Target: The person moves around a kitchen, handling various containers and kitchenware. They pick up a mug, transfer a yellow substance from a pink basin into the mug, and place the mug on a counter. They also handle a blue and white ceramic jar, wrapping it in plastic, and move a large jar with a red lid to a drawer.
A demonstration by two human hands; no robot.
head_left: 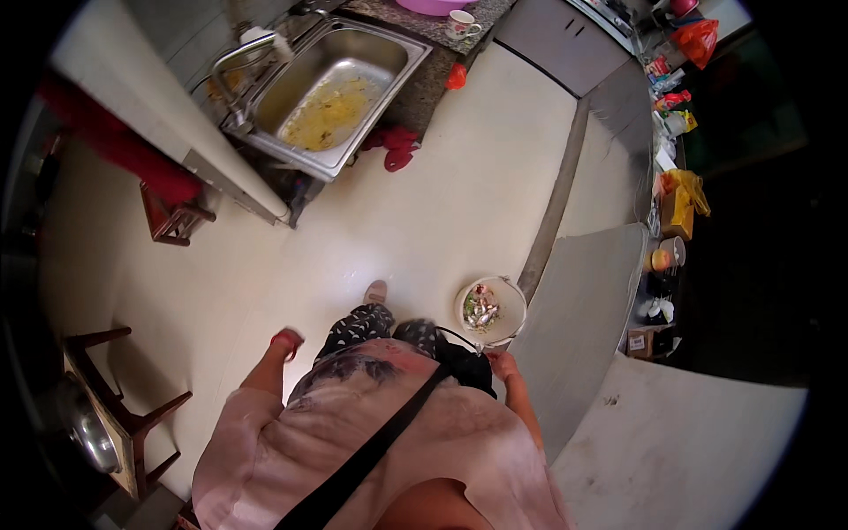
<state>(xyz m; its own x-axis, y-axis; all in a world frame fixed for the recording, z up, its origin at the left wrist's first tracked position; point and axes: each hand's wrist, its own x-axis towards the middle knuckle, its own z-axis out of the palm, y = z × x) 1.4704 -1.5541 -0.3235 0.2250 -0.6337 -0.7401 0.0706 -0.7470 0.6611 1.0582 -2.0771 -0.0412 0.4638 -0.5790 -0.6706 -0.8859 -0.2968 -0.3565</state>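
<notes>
Pale, glossy kitchen floor (477,190) spreads out below the viewer, seen from head height and bowed at the edges; a steel sink (367,44) with yellowish residue in its bottom is set in a stone counter (415,26) at upper left, and a grey panel (583,287) runs along the right; the person stands at the lower middle in a pale pink top, with one light shoe (377,291) showing. Just right of the legs, close beside the grey panel, is a round white bucket (468,311), wide-mouthed and uncovered; what look like small silver fish (478,311), with green scraps and a reddish bit, lie heaped in it; whether its base touches the floor cannot be told. At the bucket's near rim is the right hand (502,364), fingers curled and apparently at the handle, though its grip is too small to confirm; the left hand (287,343) hangs out to the side, well apart from the bucket, blurred, with nothing plainly in it, and how wide its fingers stand cannot be told. Handling the bucket well would mean a firm grip at the middle of the handle, so that it hangs level and the loose load does not slide; a little clearance from both trouser leg and panel edge would prevent knocks; short, even steps would suit such a shiny floor.
</notes>
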